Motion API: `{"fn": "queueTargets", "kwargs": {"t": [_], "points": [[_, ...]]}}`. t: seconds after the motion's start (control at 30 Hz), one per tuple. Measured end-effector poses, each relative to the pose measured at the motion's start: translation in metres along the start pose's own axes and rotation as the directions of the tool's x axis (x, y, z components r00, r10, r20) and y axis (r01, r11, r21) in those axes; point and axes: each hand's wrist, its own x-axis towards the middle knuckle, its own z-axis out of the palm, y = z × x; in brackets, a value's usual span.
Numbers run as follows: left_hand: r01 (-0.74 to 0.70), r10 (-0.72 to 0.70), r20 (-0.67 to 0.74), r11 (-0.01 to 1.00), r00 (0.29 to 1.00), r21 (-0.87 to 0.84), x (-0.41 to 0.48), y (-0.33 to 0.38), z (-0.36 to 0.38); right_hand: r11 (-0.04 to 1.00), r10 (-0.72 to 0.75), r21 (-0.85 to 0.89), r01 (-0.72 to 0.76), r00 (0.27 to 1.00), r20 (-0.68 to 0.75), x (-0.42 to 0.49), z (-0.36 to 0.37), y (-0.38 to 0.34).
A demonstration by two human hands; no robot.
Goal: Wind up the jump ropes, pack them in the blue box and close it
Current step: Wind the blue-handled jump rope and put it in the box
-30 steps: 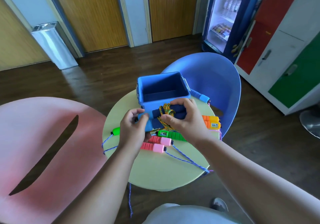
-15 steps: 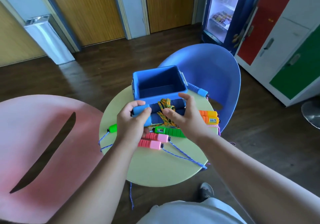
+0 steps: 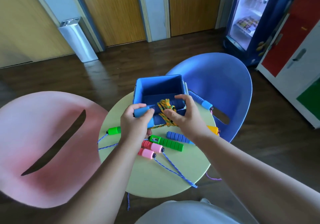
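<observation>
Blue-handled rope (image 3: 166, 107) gripped at both ends, L hand (image 3: 135, 125) & R hand (image 3: 187, 118), over blue box (image 3: 159, 87).

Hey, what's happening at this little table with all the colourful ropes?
A person is packing jump ropes. The left hand and right hand both grip a wound rope bundle with dark blue handles, at the near rim of the open blue box. Other ropes, with pink handles, a green handle and a blue handle, lie unwound on the round table.
</observation>
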Motion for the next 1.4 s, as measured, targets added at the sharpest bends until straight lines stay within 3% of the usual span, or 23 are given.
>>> {"fn": "queueTargets", "kwargs": {"t": [0.1, 0.27, 0.5, 0.63, 0.73, 0.87, 0.93, 1.07, 1.13, 1.2, 1.27, 1.33, 1.4], "points": [[-0.069, 0.077, -0.069, 0.992, 0.995, 0.106, -0.009, 0.001, 0.016, 1.000, 0.008, 0.007, -0.008, 1.000, 0.013, 0.004, -0.013, 0.004], [-0.126, 0.159, -0.154, 0.971, 0.975, 0.203, -0.017, -0.006, 0.033, 0.992, -0.017, -0.121, 0.021, 0.999, 0.037, 0.016, -0.031, 0.008], [-0.078, 0.105, -0.211, 0.988, 0.972, 0.132, -0.020, -0.002, 0.036, 1.000, -0.015, 0.000, 0.015, 0.983, 0.185, 0.020, -0.042, 0.009], [-0.075, 0.095, -0.125, 0.985, 0.988, 0.158, -0.008, 0.000, 0.029, 0.974, -0.043, -0.211, 0.081, 0.983, 0.179, 0.019, -0.044, 0.008], [-0.076, 0.085, -0.043, 0.980, 0.995, 0.183, 0.008, 0.000, 0.021, 0.847, -0.132, -0.482, 0.226, 0.966, 0.221, 0.021, -0.050, 0.010], [-0.059, 0.045, 0.085, 0.984, 0.995, 0.166, 0.031, 0.003, 0.017, 0.633, -0.420, -0.524, 0.570, 0.821, 0.385, 0.032, -0.046, 0.004], [-0.058, 0.035, 0.133, 0.984, 0.990, 0.170, 0.043, 0.006, 0.019, 0.518, -0.491, -0.552, 0.654, 0.755, 0.434, 0.039, -0.040, 0.002], [0.004, -0.034, 0.174, 0.985, 0.984, 0.173, 0.069, 0.010, 0.021, 0.437, -0.303, -0.687, 0.581, 0.814, 0.496, 0.049, -0.030, 0.005], [0.081, -0.124, 0.248, 0.981, 0.961, 0.179, 0.080, 0.011, 0.019, 0.402, -0.284, -0.727, 0.556, 0.831, 0.479, 0.052, -0.026, 0.007], [0.122, -0.179, 0.365, 0.977, 0.914, 0.174, 0.090, 0.013, 0.014, 0.479, -0.308, -0.712, 0.514, 0.858, 0.412, 0.057, -0.024, 0.007], [0.103, -0.160, 0.473, 0.984, 0.866, 0.145, 0.100, 0.014, 0.006, 0.677, -0.279, -0.608, 0.415, 0.909, 0.310, 0.061, -0.022, 0.002], [0.054, -0.101, 0.542, 0.993, 0.834, 0.102, 0.108, 0.014, -0.003, 0.855, -0.187, -0.444, 0.267, 0.958, 0.215, 0.067, -0.020, -0.004], [0.004, -0.029, 0.561, 0.999, 0.828, 0.046, 0.115, 0.012, -0.009, 0.952, -0.049, -0.296, 0.083, 0.991, 0.123, 0.071, -0.015, -0.011]]}}
